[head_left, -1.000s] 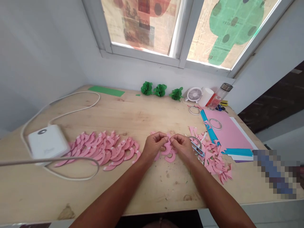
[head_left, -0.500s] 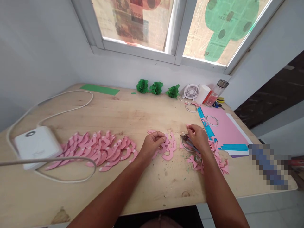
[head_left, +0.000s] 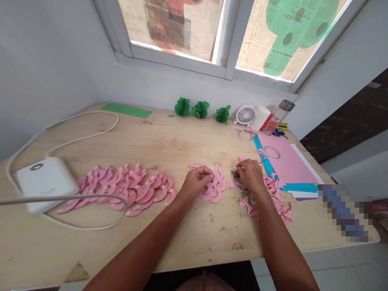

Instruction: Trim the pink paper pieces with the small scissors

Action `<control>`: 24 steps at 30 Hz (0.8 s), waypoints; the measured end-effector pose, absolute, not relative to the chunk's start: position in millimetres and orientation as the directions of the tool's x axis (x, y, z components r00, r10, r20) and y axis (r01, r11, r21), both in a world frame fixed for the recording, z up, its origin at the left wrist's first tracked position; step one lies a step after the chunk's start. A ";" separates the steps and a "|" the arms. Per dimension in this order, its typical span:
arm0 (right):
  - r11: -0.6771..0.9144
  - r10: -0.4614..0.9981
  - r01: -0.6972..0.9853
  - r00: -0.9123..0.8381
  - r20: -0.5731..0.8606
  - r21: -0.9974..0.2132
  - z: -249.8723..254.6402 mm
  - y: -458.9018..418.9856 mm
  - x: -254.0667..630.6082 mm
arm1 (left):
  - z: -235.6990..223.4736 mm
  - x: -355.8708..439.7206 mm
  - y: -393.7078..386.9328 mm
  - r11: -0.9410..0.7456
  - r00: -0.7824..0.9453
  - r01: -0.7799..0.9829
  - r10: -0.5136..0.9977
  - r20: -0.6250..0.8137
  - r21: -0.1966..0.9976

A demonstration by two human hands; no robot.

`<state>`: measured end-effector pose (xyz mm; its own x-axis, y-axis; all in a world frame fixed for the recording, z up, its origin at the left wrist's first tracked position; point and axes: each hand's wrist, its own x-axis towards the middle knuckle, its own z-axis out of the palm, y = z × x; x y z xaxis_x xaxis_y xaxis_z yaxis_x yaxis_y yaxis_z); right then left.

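Note:
My left hand is closed in a pinch on a pink curved paper piece, above a small heap of the same pieces on the wooden table. My right hand is closed around small snips whose tip pokes out to the left. It rests over a tape ring and pink paper scraps. A long spread of pink curved pieces lies to the left of my left hand.
A white box with a thick cable sits at the left. Pink and blue paper sheets, tape rings, a small fan, a bottle and three green paper balls lie at the back right.
My right hand left the pink piece, reached right to the snips and now holds them. My left hand keeps its pinch on the pink piece. The view shifted slightly.

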<state>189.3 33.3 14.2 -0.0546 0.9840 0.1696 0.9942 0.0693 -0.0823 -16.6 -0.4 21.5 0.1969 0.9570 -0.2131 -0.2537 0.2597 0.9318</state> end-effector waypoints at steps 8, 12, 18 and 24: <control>0.058 0.987 0.996 -0.045 0.157 -0.075 12.1 34.8 186.9 | 16.4 -16.5 1.3 0.245 0.202 -0.258 0.960 -0.196 0.934; 0.027 0.986 0.995 -0.011 0.168 -0.091 9.7 35.8 186.1 | 15.1 -16.5 1.4 0.256 0.212 -0.256 0.956 -0.204 0.932; 0.005 0.989 0.996 0.008 0.149 -0.085 9.5 38.7 185.0 | 12.4 -16.6 2.3 0.268 0.230 -0.258 0.950 -0.210 0.928; -0.006 0.983 0.987 0.035 0.181 -0.158 4.6 41.6 185.6 | 11.8 -16.4 1.8 0.270 0.225 -0.252 0.950 -0.216 0.929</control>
<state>185.6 41.6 4.6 0.0351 0.9829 0.1809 0.9874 -0.0062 -0.1580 -16.4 1.8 11.8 0.2246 0.9503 -0.2157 -0.2521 0.2705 0.9291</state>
